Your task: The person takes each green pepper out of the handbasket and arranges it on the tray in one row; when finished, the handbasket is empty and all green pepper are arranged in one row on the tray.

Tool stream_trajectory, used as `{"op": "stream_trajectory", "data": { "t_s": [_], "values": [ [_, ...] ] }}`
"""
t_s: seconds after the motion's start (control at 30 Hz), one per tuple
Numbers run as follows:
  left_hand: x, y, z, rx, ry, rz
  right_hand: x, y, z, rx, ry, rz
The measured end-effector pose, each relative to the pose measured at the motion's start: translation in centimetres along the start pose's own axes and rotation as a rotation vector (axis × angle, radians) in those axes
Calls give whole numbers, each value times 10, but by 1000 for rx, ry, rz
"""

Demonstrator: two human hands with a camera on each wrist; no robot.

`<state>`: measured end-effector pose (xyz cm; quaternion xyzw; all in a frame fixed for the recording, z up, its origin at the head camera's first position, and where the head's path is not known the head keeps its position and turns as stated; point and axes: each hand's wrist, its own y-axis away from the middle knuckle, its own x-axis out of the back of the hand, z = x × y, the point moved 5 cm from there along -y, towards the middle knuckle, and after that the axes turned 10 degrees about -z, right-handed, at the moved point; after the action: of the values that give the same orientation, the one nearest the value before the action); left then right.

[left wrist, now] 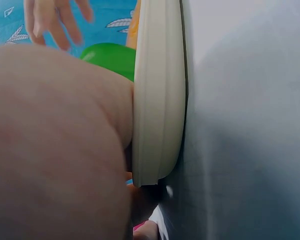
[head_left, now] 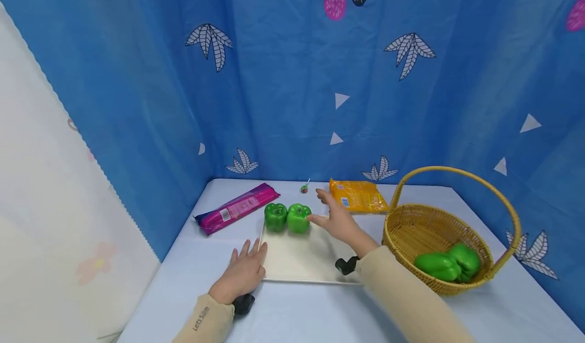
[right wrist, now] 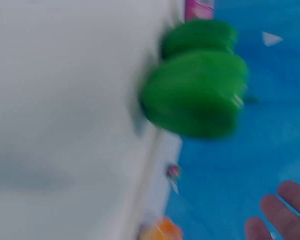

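Peppers (head_left: 287,217), two, are set at the tray's (head_left: 301,262) upper edge, mid-frame; two are left in the basket (head_left: 411,221). The tray is steadied by the flat left hand (head_left: 244,272); nothing is held by the spread right hand (head_left: 335,218).

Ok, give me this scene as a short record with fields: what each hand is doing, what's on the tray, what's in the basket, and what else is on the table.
left hand: flat on the table, fingers straight, touching the tray's near left edge
right hand: open, fingertips at the right-hand pepper on the tray
tray: white, two green peppers side by side at its far edge
basket: wicker with a hoop handle, two more green peppers inside
behind tray: pink packet, orange packet, small lollipop
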<state>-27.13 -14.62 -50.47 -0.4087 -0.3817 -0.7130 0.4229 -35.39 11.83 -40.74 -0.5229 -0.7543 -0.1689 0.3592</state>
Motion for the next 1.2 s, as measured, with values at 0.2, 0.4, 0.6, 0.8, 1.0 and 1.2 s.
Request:
{"op": "stream_trajectory", "data": {
  "t_s": [0.2, 0.4, 0.6, 0.8, 1.0, 1.2],
  "values": [
    [0, 0, -2, 5, -2, -9, 80, 43, 6, 25, 33, 205],
    [3, 3, -2, 4, 8, -16, 145, 91, 32, -8, 148, 306],
    [5, 3, 0, 3, 11, -23, 184, 131, 61, -119, 238, 299],
    [5, 1, -2, 18, 8, -34, 189, 146, 91, -176, 237, 264],
    [6, 2, 1, 10, 16, -18, 173, 141, 127, -213, 207, 293],
    [8, 2, 4, 0, 28, -25, 162, 134, 151, -276, 183, 260]
  ]
}}
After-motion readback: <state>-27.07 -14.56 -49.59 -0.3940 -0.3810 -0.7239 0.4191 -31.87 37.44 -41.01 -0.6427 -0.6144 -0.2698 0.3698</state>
